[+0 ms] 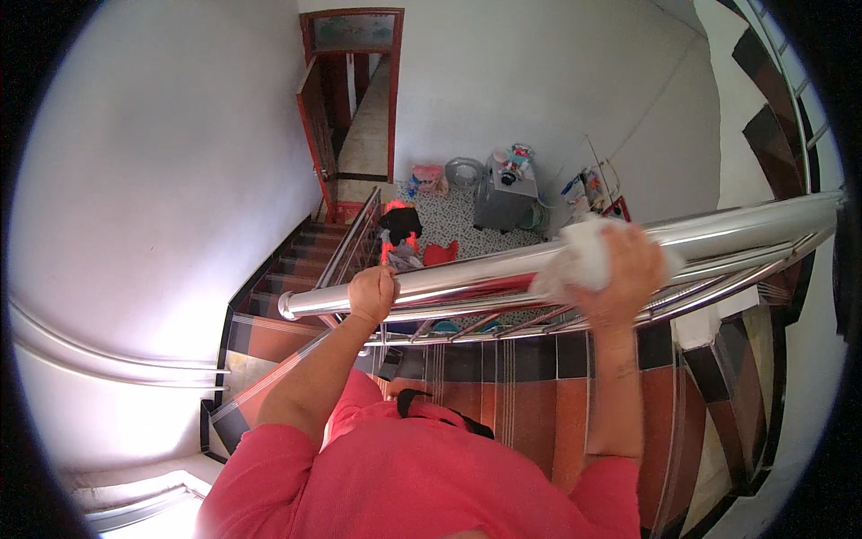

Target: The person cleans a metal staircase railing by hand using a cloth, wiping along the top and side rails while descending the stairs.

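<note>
A thick, shiny stainless steel handrail (471,275) runs across in front of me, from its rounded end at the left up to the right wall. My left hand (372,294) grips this rail near the rounded end. Further right, my right hand (625,269) presses a white cloth (584,255) onto the top of the rail; hand and cloth are somewhat blurred. Thinner metal bars (485,328) of the balustrade show below the handrail.
Tiled steps (532,418) lie under and right of me; more stairs (296,259) descend at left beside a second railing (350,236). Below, a grey washing machine (505,199), a basin (464,173) and clothes (401,222) stand near an open wooden door (315,128).
</note>
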Available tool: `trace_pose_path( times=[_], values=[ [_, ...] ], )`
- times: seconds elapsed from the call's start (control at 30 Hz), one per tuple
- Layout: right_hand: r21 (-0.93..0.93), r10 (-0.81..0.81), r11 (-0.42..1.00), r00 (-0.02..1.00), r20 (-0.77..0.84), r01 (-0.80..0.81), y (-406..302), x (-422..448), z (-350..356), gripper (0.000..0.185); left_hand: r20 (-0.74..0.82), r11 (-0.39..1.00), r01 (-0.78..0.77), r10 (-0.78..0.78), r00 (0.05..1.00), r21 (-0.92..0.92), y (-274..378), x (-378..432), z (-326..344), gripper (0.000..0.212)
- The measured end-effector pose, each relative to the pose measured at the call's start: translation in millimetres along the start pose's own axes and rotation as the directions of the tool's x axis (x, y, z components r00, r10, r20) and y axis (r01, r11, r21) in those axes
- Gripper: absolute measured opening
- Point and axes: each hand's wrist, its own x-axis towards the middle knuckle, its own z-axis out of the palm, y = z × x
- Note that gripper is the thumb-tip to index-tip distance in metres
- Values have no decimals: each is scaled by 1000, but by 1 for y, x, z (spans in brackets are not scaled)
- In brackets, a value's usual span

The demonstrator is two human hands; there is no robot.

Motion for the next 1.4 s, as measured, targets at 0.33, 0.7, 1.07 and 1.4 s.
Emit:
trace_pose_path(
  times=[0.33,0.7,1.07,1.4],
  values=[
    [270,-207,956,919,337,116,-173,-29,71,58,-25,1000,-8,8,1000,-6,-10,0,8,35],
    [88,-58,995,971,232,38,-17,-5,-13,72,-55,1000,1,-1,999,-1,5,0,-3,33],
    [-511,337,750,907,-252,-420,277,63,-101,72,-31,998,5,-6,1000,-55,12,2,-4,33],
    [-553,236,773,950,-204,-310,203,47,-72,69,-47,1000,-24,24,999,-5,11,1,-4,33]
  ],
)
